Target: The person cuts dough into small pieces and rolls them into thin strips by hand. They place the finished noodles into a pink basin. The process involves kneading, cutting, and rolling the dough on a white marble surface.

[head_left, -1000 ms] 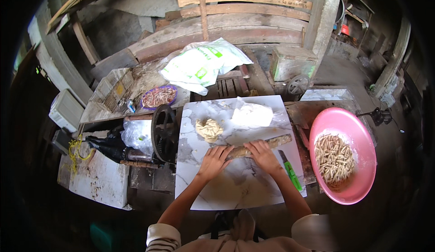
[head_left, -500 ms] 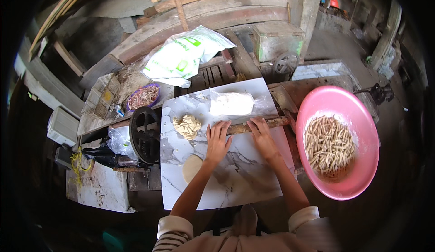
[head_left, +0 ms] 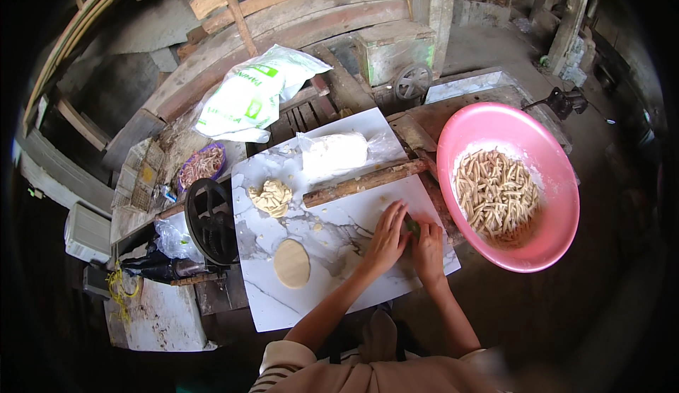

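Near the right edge of the marble-patterned board point(head_left: 332, 230), my left hand point(head_left: 387, 241) and my right hand point(head_left: 427, 251) meet around a small dark green thing point(head_left: 411, 227). My fingers cover most of it, so its kind is hidden. Both hands look closed on it. Beyond them a wooden rolling pin point(head_left: 364, 183) lies slantwise across the board. A flat oval of rolled dough point(head_left: 291, 263) rests to the left of my forearm. Farther back sit a crumpled lump of dough point(head_left: 270, 198) and a clear bag of white dough or flour point(head_left: 334, 154).
A pink basin point(head_left: 566, 216) with many floured dough strips stands at the right. To the left are a dark handwheel point(head_left: 211, 220) and a purple-rimmed bowl point(head_left: 202, 165). A white sack point(head_left: 247, 96) lies behind the board, left of a metal box point(head_left: 395, 52) with a wheel.
Both hands have left the rolling pin and come toward me and to the right, closing around the small green thing. The pin stays on the board. The whole view has shifted.
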{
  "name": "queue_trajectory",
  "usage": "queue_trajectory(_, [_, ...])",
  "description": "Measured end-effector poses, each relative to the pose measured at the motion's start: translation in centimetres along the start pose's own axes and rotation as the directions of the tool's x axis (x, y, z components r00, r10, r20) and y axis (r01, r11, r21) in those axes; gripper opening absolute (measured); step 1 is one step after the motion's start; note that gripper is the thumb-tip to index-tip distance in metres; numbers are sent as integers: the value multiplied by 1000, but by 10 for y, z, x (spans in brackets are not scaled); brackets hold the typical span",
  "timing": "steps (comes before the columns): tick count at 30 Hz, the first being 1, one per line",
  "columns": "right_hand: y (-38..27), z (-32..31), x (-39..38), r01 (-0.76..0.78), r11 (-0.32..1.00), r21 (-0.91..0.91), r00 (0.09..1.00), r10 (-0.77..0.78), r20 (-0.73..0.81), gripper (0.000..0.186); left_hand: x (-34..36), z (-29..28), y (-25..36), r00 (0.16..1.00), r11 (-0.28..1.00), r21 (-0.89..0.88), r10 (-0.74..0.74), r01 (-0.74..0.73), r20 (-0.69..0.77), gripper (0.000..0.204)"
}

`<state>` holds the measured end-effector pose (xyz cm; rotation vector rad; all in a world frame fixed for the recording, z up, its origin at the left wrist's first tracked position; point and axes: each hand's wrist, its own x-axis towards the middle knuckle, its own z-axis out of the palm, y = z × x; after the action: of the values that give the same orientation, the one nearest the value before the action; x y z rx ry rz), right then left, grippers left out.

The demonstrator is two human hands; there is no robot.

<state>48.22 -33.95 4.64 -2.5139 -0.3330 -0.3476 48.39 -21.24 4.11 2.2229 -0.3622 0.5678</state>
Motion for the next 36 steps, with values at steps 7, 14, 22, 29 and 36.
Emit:
queue_trajectory(7, [-53,3,-17,-208,837,506,962,81,261,26,-40,-31,-16,875,639,-632,-463,438,139,74])
queue_trajectory(14, [-162,26,-50,-349,777,524,877,73,475,18,-95,-130,-52,875,493,-787,-470,370,117,67])
queue_trajectory(22, [-190,35,-27,143,902,407,913,-279,297,16,-160,-221,-97,912,913,-172,-391,369,-121,50])
queue_trajectory(29, [-211,34,12,650,760,13,660,-572,487,16,-189,-226,-86,950,937,154,-306,312,-64,58])
queue_trajectory(36, [-198,78,16,888,446,-112,442,-758,479,12,-190,-216,-63,937,866,367,-345,340,-54,65])
